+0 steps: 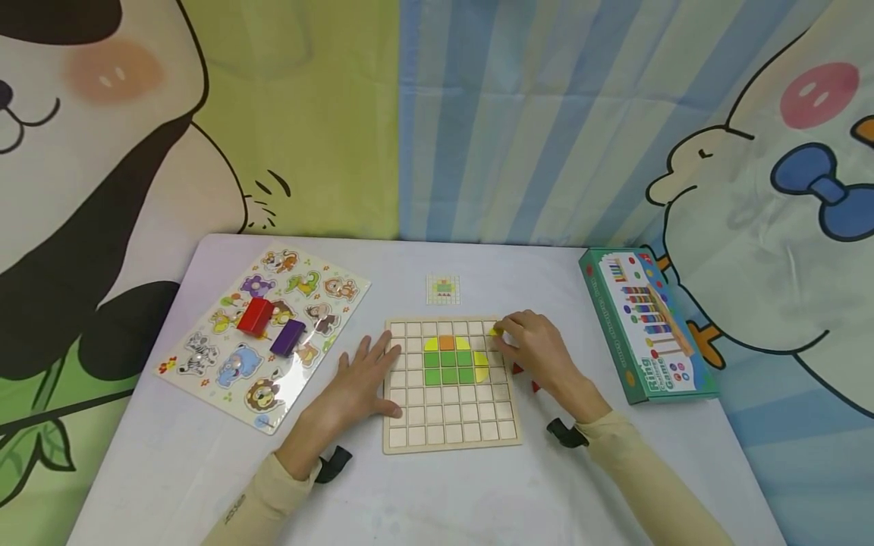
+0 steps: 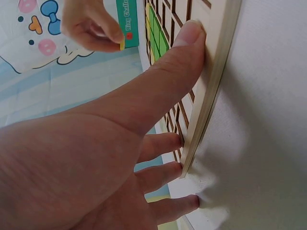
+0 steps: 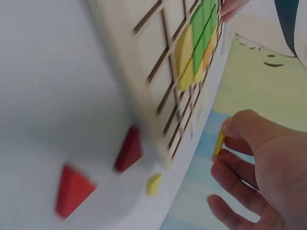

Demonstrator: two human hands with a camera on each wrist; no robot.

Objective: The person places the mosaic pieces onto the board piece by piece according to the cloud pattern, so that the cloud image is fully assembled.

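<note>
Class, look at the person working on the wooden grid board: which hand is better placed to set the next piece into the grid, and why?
The right hand, probably. It already pinches a small yellow piece over the grid board's upper right corner. The left hand lies flat on the board's left edge, steadying it.

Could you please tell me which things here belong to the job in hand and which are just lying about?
In use: grid board, yellow piece, pattern card, red triangles, both hands.
Lying about: animal puzzle, red block, purple block, green box.
</note>
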